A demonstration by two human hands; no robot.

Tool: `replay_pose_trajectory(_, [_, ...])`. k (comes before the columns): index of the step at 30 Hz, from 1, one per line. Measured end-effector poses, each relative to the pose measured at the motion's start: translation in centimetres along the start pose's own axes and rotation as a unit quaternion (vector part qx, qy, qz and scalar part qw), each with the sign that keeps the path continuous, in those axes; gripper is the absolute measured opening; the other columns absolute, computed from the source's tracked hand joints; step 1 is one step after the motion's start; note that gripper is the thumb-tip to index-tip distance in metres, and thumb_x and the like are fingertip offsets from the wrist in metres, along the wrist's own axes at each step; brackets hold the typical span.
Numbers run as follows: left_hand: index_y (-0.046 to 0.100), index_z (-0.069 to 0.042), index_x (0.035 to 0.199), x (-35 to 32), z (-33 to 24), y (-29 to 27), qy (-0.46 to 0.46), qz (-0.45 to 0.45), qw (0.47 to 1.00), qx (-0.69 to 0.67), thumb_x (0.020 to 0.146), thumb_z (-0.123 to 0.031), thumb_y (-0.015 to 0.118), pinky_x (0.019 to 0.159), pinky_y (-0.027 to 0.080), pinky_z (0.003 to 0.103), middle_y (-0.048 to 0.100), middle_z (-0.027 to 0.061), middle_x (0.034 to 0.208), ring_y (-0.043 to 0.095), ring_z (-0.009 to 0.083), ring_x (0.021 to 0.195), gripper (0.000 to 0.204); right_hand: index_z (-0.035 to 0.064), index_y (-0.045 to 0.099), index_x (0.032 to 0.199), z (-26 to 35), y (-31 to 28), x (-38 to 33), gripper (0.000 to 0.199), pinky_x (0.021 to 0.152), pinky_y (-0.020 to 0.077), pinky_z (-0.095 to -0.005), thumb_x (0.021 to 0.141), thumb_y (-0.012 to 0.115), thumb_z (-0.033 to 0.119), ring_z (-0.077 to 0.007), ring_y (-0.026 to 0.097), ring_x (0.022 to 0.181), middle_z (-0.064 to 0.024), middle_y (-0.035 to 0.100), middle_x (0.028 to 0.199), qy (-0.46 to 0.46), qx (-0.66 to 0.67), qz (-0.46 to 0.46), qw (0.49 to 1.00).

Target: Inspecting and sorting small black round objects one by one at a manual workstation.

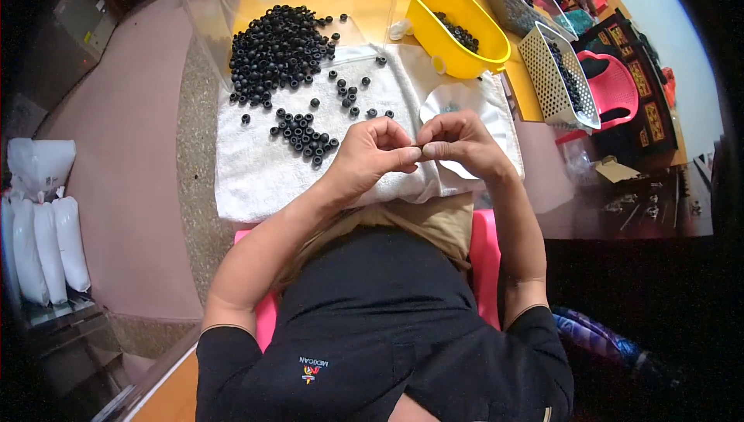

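Note:
My left hand (370, 152) and my right hand (471, 148) meet fingertip to fingertip over the near right part of a white towel (248, 166). Both are closed in a pinch, thumbs against fingers. A tiny dark thing seems to sit between the fingertips, too small and covered to name. Just left of my left hand lies a loose group of small round black pieces with holes (302, 134). Partly behind my right hand is a white scalloped dish (493, 116) with a few small pale bits in it.
A large heap of the same black pieces (279, 50) spills from a clear plastic bin (203, 11). Beyond the dish are a yellow tub (442, 50) and a white perforated basket (539, 73), both holding black pieces. A pink chair (620, 93) stands far right; white bags (48, 240) stand left.

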State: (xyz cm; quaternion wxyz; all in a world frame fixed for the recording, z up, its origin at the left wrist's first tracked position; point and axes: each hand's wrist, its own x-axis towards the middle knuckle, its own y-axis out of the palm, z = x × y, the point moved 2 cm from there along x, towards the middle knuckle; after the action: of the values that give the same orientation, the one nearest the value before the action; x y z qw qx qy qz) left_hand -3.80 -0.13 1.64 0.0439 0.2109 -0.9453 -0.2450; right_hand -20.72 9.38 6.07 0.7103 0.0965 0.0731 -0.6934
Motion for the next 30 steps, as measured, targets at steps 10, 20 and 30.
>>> replay_pose_trajectory(10, [0.058,-0.004,0.091,0.2,1.0,-0.8,-0.026,-0.075,0.992,-0.094,0.086,-0.006,0.070,0.078,0.059,0.031,0.066,0.0047,0.087,0.065,0.0128,0.078,0.013,0.0005,0.065,0.100,-1.7,2.9,0.0,0.022,0.071,0.0503,-0.0278,0.082,0.065,-0.010,-0.0201,0.064,0.082,-0.0107,0.065,0.092,-0.353,-0.317,-0.194,0.859])
replay_pose_trajectory(20, [0.058,-0.005,0.089,0.5,1.7,-1.0,0.006,-0.093,0.993,-0.075,0.086,-0.006,0.070,0.071,0.056,0.026,0.065,0.0039,0.083,0.063,0.0107,0.076,0.013,-0.0008,0.060,0.111,-0.9,4.8,-0.3,0.040,0.065,0.0540,-0.0362,0.073,0.071,-0.006,-0.0303,0.066,0.078,-0.0150,0.066,0.090,-0.453,-0.515,-0.237,0.688])
replay_pose_trajectory(30, [0.058,-0.005,0.085,0.4,1.9,-0.5,0.031,-0.077,0.995,-0.049,0.083,-0.006,0.073,0.061,0.047,0.020,0.062,0.0021,0.076,0.057,0.0084,0.067,0.015,-0.0044,0.059,0.111,-1.8,4.9,-0.4,0.044,0.061,0.0536,-0.0346,0.070,0.075,-0.003,-0.0283,0.066,0.072,-0.0148,0.066,0.085,-0.448,-0.502,-0.252,0.695])
